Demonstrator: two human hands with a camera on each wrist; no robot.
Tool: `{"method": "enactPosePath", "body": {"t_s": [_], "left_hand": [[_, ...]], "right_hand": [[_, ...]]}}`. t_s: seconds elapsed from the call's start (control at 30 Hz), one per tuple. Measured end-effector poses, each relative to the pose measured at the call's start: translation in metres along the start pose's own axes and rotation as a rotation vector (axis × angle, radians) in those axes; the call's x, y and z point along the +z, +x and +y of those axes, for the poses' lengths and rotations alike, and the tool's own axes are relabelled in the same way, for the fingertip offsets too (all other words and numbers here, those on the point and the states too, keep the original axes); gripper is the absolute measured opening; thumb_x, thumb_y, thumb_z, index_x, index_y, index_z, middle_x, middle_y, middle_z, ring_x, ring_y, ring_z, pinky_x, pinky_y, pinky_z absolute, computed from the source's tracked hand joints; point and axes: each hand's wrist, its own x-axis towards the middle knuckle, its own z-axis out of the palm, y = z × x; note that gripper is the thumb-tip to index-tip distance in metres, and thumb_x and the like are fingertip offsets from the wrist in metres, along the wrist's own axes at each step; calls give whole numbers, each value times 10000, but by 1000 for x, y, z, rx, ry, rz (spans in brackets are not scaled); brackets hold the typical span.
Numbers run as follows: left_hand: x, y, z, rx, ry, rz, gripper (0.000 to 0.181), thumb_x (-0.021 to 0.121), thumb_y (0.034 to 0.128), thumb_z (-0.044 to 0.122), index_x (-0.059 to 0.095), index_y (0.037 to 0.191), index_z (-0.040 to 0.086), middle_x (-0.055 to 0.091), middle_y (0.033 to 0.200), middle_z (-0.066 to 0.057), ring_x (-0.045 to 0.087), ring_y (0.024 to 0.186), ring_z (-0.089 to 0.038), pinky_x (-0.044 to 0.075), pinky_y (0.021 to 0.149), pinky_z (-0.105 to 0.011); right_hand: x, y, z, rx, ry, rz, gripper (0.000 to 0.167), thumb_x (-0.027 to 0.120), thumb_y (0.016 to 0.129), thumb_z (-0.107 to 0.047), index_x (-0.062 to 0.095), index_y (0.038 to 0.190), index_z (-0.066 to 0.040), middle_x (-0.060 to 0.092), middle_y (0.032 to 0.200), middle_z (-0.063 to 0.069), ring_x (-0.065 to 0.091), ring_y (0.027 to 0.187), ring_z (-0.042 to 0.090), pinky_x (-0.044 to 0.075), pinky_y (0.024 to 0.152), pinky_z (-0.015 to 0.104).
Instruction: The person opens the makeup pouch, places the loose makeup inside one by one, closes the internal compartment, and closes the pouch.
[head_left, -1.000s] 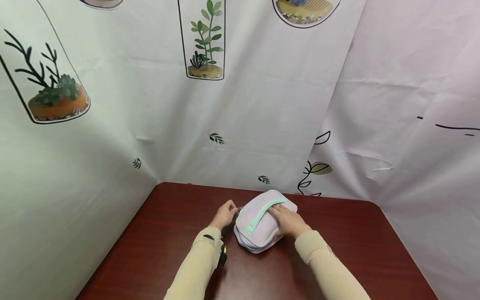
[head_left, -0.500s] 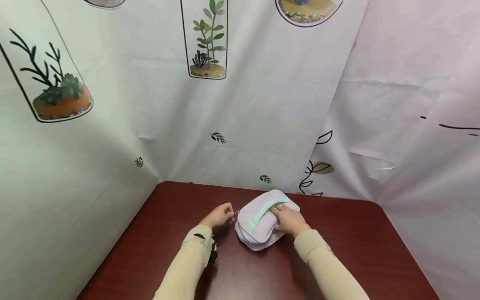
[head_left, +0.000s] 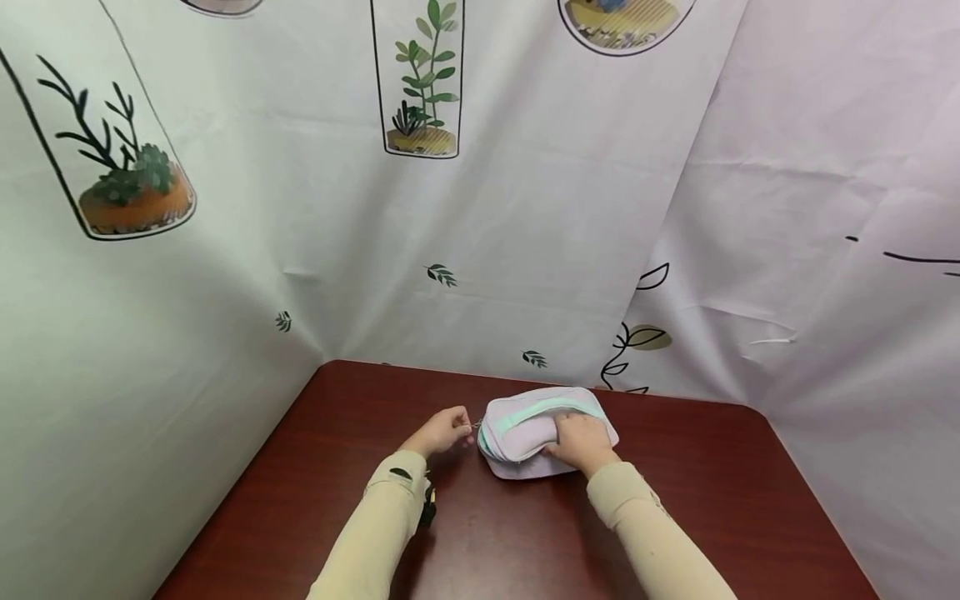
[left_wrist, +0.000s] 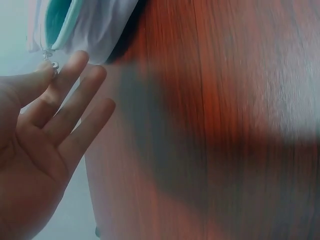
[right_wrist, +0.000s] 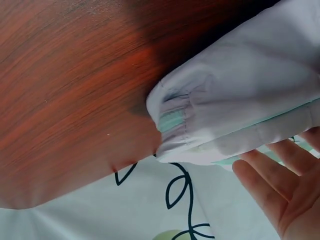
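Note:
A lilac zip pouch (head_left: 534, 437) with a mint-green carry strap (head_left: 536, 409) lies on the table toward the back. My left hand (head_left: 441, 432) is at its left end. Seen from the left wrist, thumb and forefinger pinch the metal zipper pull (left_wrist: 54, 67), the other fingers spread; the zip is parted there, showing teal lining (left_wrist: 56, 21). My right hand (head_left: 583, 439) grips the pouch's top near the strap, denting the fabric. In the right wrist view, its fingers (right_wrist: 260, 175) reach across the pouch's top edge; the thumb is out of sight there.
The dark red-brown wooden table (head_left: 525, 542) ends just behind the pouch. A white fabric backdrop (head_left: 360, 250) printed with plants hangs behind and along both sides. A small black-and-yellow object (head_left: 428, 505) sits at the left wrist.
My left hand moved left, then stayed close to its place with the zipper pull. The pouch has turned, its front swinging back, and its top looks more squashed under my right hand.

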Motion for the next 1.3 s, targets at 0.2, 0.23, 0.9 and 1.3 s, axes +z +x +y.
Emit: {"method": "enactPosePath", "body": {"t_s": [0.2,0.23,0.9,1.3], "left_hand": [[7,1,3,-20,-1,38,135,516,936,35,477,807,38,664,770,-126,642,749,-282,418,550,-269],[8,1,3,-25,-1,37,135,513,938,38,474,809,39,664,766,-124,642,744,-275,421,550,-268],[21,-6,5,45,-154,-140,75,578,793,-49,589,719,-46,663,705,-212,672,683,-280,494,611,-278],[32,-14,13,67,-241,-197,60,605,791,-113,656,787,-144,653,733,-259,665,688,-319,534,644,-336]], "right_hand": [[2,1,-5,36,-17,55,418,741,690,-482,588,659,-93,617,649,71,599,624,256,477,557,431],[3,1,-6,39,-22,69,426,738,689,-487,587,640,-92,616,639,78,596,615,267,475,552,434],[13,-2,-18,127,-79,88,620,654,696,-615,690,819,-8,586,796,151,535,830,338,428,683,482],[13,-2,-18,146,-69,113,624,674,679,-606,692,808,5,560,762,145,523,782,331,439,607,464]]}}
